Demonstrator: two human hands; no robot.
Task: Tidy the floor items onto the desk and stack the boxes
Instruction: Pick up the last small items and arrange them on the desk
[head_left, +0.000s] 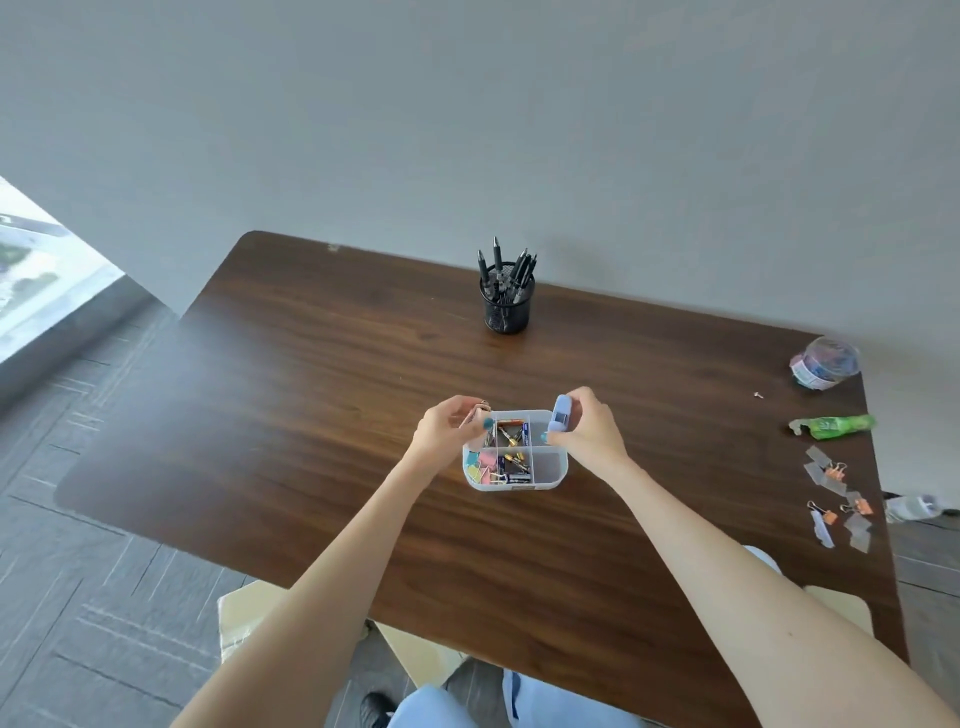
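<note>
Here, the left grip (449, 428) and the right grip (592, 431) meet over a clear divided box (548, 467) that sits on the dark wooden surface (311, 415), directly beneath and between them. The left grip is clenched, its thumb and fingertips pinching a small wire-handled clip (480, 413) just above the box's far left corner. The right grip is likewise closed round a pale lilac gadget (562, 414) with a dark little window, held upright between thumb and forefingers over the box's far right compartment, apart from the left grip's clip. Below the left grip, the near left compartment holds pastel binder clips (485, 462); between the two grips, the middle compartments hold batteries (514, 452). Beyond the grips, well apart, a black mesh pen cup (506, 312) stands full of dark pens. Far out to the right of the right grip lie a clear tub of coloured paper clips (826, 364), a crumpled green wrapper (831, 426) and orange binder clips (836, 473) among scraps of paper. Nearer the person than either grip, pale cardboard boxes (244, 618) show under the surface's edge, on the floor
</note>
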